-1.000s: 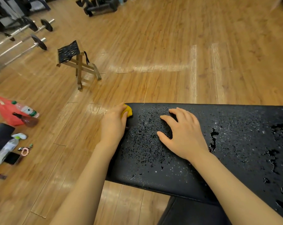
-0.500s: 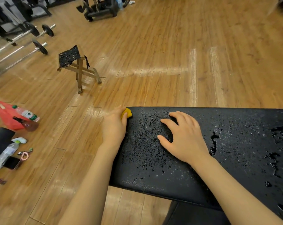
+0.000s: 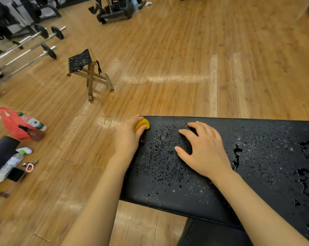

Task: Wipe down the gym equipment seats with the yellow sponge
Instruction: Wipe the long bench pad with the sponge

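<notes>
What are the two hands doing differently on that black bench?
The left hand grips a yellow sponge at the end corner of the bench pad; the right hand holds nothing. The left hand's fingers curl round the sponge; the right hand's fingers lie spread on the wet surface. Both touch the pad.

Your left hand (image 3: 127,137) and right hand (image 3: 206,153) are both bare: no gloves, no rings, no watch or band at either wrist. Both forearms show uncovered all the way down to the bottom edge of the view, with no sleeve or cuff in sight. Fingernails look short and plain, though they are too small to tell more.
</notes>
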Demonstrator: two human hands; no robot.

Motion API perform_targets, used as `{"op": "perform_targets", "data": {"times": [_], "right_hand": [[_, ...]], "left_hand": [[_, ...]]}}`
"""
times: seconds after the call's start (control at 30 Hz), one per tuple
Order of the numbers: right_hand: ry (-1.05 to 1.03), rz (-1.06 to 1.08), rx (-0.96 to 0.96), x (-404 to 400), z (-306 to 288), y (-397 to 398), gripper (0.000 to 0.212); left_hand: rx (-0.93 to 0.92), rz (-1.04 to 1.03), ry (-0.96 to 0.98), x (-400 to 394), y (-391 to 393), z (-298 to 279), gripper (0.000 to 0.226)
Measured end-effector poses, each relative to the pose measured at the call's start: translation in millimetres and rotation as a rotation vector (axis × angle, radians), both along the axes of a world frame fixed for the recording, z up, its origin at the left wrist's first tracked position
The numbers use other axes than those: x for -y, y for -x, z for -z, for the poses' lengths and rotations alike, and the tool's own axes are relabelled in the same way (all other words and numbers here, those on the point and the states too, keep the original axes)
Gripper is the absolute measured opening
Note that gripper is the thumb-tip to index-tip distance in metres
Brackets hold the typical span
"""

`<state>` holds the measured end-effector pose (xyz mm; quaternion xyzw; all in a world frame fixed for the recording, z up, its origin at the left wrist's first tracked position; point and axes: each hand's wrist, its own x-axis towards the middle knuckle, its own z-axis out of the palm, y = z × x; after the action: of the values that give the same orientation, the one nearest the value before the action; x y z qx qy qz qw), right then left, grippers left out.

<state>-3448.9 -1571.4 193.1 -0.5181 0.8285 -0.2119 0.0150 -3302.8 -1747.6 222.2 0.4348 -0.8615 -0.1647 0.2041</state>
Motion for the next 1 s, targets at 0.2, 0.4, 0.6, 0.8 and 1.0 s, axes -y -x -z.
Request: {"op": "perform_targets", "data": {"times": [0.2, 0.4, 0.6, 0.8, 1.0], "right_hand": [[0.006, -0.004, 0.004, -1.0, 0.4, 0.1, 0.061], [0.002, -0.002, -0.002, -1.5, -0.4, -0.7, 0.06], [-0.009, 0.002, -0.01, -2.0, -0.9, -2.5, 0.06], [-0.035, 0.003, -0.023, -1.7, 0.2, -4.9, 0.063], [-0.034, 0.009, -0.012, -1.6, -0.6, -4.2, 0.061]], "left_hand": [[-0.054, -0.017, -0.001, -21.2, -16.6, 3.2, 0.029], [-0.097, 0.004, 0.013, -47.9, -43.9, 11.2, 0.032], [-0.018, 0.026, 0.031, -12.1, 16.1, 2.1, 0.025], [-0.02, 0.041, 0.003, -25.6, -3.5, 8.4, 0.035], [-0.062, 0.05, 0.018, -50.2, -32.7, 15.6, 0.034]]}}
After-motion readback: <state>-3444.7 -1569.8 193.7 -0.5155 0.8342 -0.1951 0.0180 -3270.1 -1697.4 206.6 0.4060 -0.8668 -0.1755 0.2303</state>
